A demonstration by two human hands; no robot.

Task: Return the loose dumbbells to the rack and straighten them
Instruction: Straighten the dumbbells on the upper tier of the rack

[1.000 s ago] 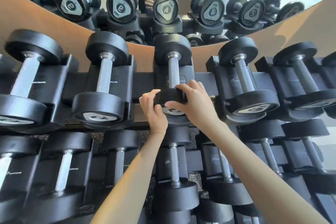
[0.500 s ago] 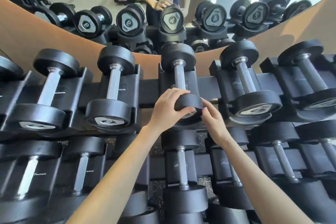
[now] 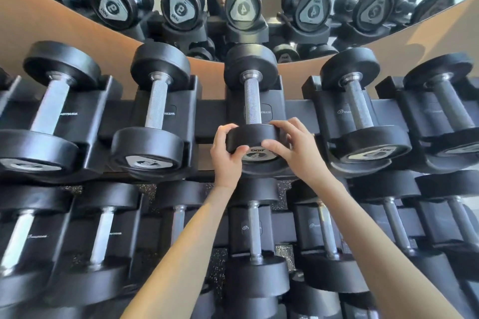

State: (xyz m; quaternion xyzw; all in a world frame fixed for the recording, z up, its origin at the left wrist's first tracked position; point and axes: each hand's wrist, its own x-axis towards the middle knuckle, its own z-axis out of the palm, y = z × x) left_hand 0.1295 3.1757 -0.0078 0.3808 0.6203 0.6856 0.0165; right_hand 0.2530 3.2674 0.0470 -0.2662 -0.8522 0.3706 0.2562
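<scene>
A black dumbbell marked 4 [image 3: 252,101] lies in the middle cradle of the rack's top row [image 3: 212,116], its knurled steel handle running away from me. Both hands grip its near head. My left hand [image 3: 226,155] wraps the head's left side, thumb on the end face. On the right side, my right hand [image 3: 295,147] holds the head, with the fingers over its top edge and the thumb on the end face. The grey end plate with the 4 shows between the thumbs.
Neighbouring dumbbells [image 3: 153,116] [image 3: 363,116] fill the top-row cradles on either side. A lower row of dumbbells [image 3: 255,248] sits under my forearms. Behind the rack a mirror [image 3: 243,8] reflects the dumbbell ends and a person.
My hands have changed their hold on the dumbbell's near head: the left moved from its top to its left side, and the right came up from below to its top right.
</scene>
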